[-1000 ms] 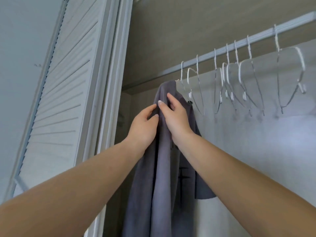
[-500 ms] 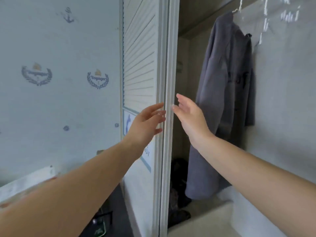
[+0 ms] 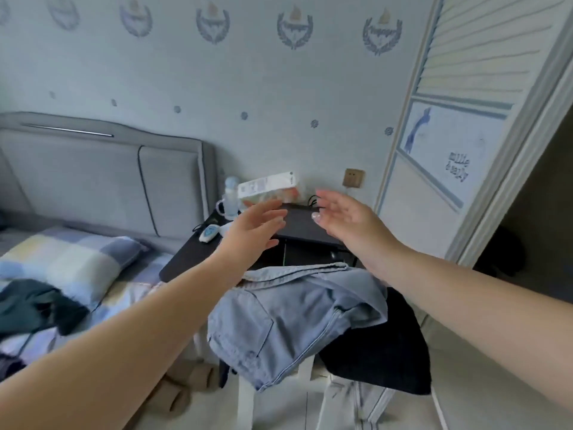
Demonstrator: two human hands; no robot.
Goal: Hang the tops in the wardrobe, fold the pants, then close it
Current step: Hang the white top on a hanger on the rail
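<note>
Light blue jeans [image 3: 288, 318] lie crumpled over a white chair [image 3: 245, 398], on top of a black garment [image 3: 387, 346]. My left hand [image 3: 251, 228] and my right hand [image 3: 347, 218] hover side by side above the jeans, fingers loosely spread, holding nothing. The louvred wardrobe door [image 3: 471, 97] stands open at the right edge, with the dark wardrobe inside [image 3: 533, 218] beyond it. A dark green garment [image 3: 34, 308] lies on the bed at the left.
A dark bedside table [image 3: 198, 252] behind the chair carries a bottle [image 3: 231, 197], a box [image 3: 269, 187] and a small device [image 3: 208, 232]. The bed with a checked pillow [image 3: 71, 259] and a grey headboard [image 3: 102, 172] fills the left. Beige items [image 3: 176, 389] lie on the floor.
My hands let go of the grey top hanging on the rail and dropped. My view swung left and down from the wardrobe to the chair with the jeans.
</note>
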